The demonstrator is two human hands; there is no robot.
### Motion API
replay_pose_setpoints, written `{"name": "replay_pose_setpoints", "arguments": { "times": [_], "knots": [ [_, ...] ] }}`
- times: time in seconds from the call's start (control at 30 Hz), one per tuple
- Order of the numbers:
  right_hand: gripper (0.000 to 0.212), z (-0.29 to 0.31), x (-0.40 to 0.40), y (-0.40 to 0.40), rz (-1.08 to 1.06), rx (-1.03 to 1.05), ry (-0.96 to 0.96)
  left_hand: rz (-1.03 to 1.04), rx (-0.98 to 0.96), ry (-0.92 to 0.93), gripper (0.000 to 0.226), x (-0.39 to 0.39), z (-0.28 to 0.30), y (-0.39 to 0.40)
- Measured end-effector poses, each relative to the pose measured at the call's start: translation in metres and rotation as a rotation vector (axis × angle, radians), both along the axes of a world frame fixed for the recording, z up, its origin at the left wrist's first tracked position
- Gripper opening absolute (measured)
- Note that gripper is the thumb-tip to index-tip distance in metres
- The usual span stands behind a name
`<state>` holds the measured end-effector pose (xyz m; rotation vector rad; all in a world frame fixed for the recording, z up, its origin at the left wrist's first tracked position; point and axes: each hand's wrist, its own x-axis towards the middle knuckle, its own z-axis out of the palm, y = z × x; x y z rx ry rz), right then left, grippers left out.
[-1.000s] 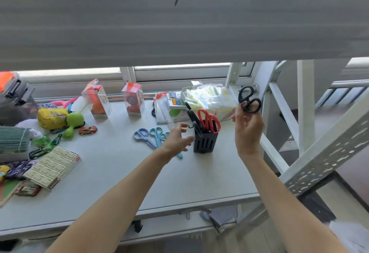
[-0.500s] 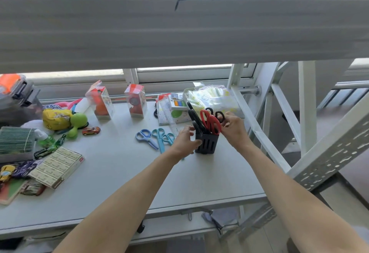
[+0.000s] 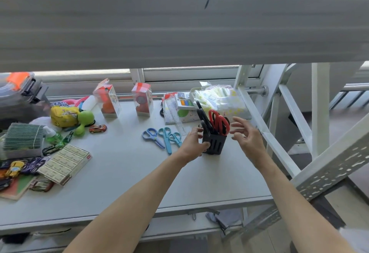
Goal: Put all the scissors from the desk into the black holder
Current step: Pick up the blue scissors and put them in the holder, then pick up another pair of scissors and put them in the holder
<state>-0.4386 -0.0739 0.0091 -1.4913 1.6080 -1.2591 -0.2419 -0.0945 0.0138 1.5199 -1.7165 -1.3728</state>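
Notably, no writing is legible. Left hand grips the black holder; right hand, now spread empty, has released the black scissors inside.

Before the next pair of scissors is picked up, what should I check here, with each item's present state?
1. Right hand free: ok, open and empty.
2. Black holder upright: ok.
3. Holder steadied: ok, left hand has a grip on its side.
4. Scissors left on the desk: not ok, blue scissors and two teal scissors lie to its left.
5. Room left in the holder: cannot tell.
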Motion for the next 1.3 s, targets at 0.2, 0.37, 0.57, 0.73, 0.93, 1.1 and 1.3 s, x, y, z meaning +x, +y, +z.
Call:
{"name": "replay_pose_setpoints", "arguments": {
  "times": [0.2, 0.37, 0.57, 0.73, 0.93, 1.1, 1.3],
  "knots": [
    [0.01, -0.045, 0.053, 0.048, -0.29, 0.002, -0.1, -0.066, 0.026, 0.028, 0.048, 0.022, -0.01, 0.002],
    [0.014, -0.064, 0.111, 0.054, -0.043, 0.027, 0.076, 0.061, -0.059, -0.062, 0.037, 0.065, -0.028, -0.008],
    [0.026, -0.051, 0.176, -0.006, 0.202, 0.042, 0.395, 0.433, -0.116, -0.346, 0.044, 0.126, -0.048, -0.041],
    [0.033, -0.042, 0.213, -0.046, 0.27, 0.212, 0.703, 0.328, -0.029, -0.481, 0.056, 0.149, -0.055, -0.068],
    [0.048, -0.045, 0.229, -0.056, 0.356, 0.278, 0.824, 0.251, 0.014, -0.395, 0.041, 0.15, -0.06, -0.083],
    [0.039, -0.054, 0.23, -0.046, 0.265, 0.265, 0.767, 0.402, 0.067, -0.265, 0.04, 0.16, -0.062, -0.081],
    [0.035, -0.067, 0.219, -0.022, 0.129, 0.101, 0.637, 0.345, 0.163, 0.062, 0.025, 0.153, -0.04, -0.059]
  ]
}}
